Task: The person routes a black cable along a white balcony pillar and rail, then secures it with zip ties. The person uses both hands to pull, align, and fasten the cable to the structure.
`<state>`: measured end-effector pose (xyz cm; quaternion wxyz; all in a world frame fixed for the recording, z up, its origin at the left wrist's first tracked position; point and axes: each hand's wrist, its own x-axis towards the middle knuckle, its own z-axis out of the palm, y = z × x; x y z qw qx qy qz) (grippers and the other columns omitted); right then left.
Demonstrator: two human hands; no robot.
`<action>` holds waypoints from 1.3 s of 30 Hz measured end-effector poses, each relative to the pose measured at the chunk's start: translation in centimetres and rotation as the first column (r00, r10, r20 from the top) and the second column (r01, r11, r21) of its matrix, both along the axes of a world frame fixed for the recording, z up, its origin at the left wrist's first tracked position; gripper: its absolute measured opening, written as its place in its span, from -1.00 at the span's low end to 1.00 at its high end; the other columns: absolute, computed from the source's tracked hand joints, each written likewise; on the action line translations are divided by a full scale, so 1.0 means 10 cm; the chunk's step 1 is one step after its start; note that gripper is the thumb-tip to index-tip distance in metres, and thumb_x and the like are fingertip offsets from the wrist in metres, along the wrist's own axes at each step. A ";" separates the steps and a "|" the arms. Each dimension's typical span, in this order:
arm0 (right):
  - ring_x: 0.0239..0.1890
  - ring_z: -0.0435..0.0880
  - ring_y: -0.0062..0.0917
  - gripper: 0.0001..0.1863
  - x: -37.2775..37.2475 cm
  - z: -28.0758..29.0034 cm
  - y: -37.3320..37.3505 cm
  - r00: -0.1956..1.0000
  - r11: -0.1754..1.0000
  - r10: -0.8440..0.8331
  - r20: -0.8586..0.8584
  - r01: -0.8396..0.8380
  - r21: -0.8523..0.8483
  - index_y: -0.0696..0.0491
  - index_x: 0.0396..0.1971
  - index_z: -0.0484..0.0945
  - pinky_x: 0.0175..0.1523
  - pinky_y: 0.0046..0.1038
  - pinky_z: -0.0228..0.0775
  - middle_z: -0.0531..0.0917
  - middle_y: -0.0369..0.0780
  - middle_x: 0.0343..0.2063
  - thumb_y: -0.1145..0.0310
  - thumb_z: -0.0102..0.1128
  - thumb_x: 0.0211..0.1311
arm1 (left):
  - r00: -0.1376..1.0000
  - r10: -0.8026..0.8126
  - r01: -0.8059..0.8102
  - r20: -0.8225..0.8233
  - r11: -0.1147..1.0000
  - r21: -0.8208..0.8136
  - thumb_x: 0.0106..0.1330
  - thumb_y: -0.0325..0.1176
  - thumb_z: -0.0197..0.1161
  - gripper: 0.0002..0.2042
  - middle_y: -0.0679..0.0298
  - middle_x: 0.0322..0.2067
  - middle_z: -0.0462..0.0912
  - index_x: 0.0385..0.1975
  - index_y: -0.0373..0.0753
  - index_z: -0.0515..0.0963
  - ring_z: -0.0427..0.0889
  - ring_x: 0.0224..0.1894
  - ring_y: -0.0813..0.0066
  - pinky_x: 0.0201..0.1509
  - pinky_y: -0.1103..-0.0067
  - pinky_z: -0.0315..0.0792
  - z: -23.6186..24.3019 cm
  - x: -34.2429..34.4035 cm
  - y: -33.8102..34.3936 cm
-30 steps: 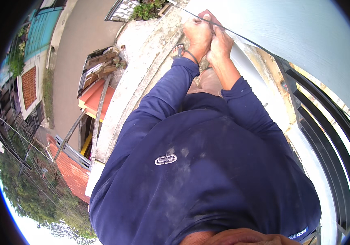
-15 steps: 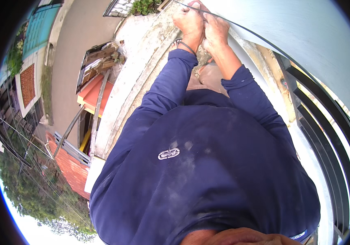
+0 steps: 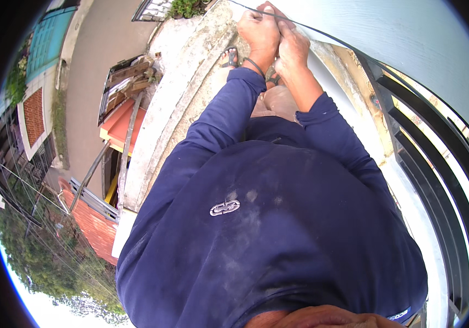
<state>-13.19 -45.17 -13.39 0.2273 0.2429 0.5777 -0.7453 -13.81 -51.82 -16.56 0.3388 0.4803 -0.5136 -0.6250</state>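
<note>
Both hands, the left hand point(image 3: 260, 33) and right hand point(image 3: 292, 48), are gripping a thin dark wire point(image 3: 322, 38) side by side above a rough concrete ledge point(image 3: 185, 104).

Both arms in dark blue sleeves reach straight out ahead of the chest, elbows slightly bent. The left hand point(image 3: 260, 34) and the right hand point(image 3: 292, 48) sit pressed side by side, touching, with fingers curled closed into fists. A thin band circles the left wrist point(image 3: 254, 64). The right sleeve is pushed back, baring the right forearm point(image 3: 304, 85).
</note>
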 end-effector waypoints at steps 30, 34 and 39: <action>-0.70 0.28 -0.73 -0.81 -0.07 0.30 0.60 0.961 0.965 0.257 0.102 -0.249 -0.079 0.16 -0.09 0.61 -0.65 -0.55 0.07 0.50 -0.40 -0.59 0.33 0.27 0.54 | 0.975 -0.165 0.144 0.150 0.980 0.139 0.28 -0.33 0.51 -0.76 0.16 -0.53 0.72 -0.47 -0.37 0.65 0.66 -0.48 0.46 -0.36 0.43 0.57 0.03 0.17 0.47; -0.49 0.66 -0.34 -0.67 -0.05 0.31 0.68 0.653 0.434 0.757 0.016 -0.520 0.736 0.17 0.05 0.59 -0.39 -0.34 0.47 0.67 -0.18 -0.45 0.34 0.39 0.41 | 0.981 -0.110 0.101 0.163 0.993 0.064 0.18 -0.36 0.57 -0.76 0.14 -0.52 0.74 -0.44 -0.42 0.70 0.72 -0.43 0.44 -0.27 0.37 0.63 -0.09 0.09 0.26; 0.22 0.64 -0.12 -0.39 0.00 0.25 0.91 -0.153 0.551 0.821 -0.550 -0.038 0.834 0.17 0.28 0.51 0.29 -0.15 0.53 0.59 -0.07 0.20 0.53 0.37 0.17 | 0.983 -0.139 0.107 0.116 0.963 0.246 0.21 -0.40 0.58 -0.77 0.14 -0.50 0.75 -0.42 -0.46 0.70 0.70 -0.44 0.46 -0.37 0.43 0.62 -0.10 0.12 0.26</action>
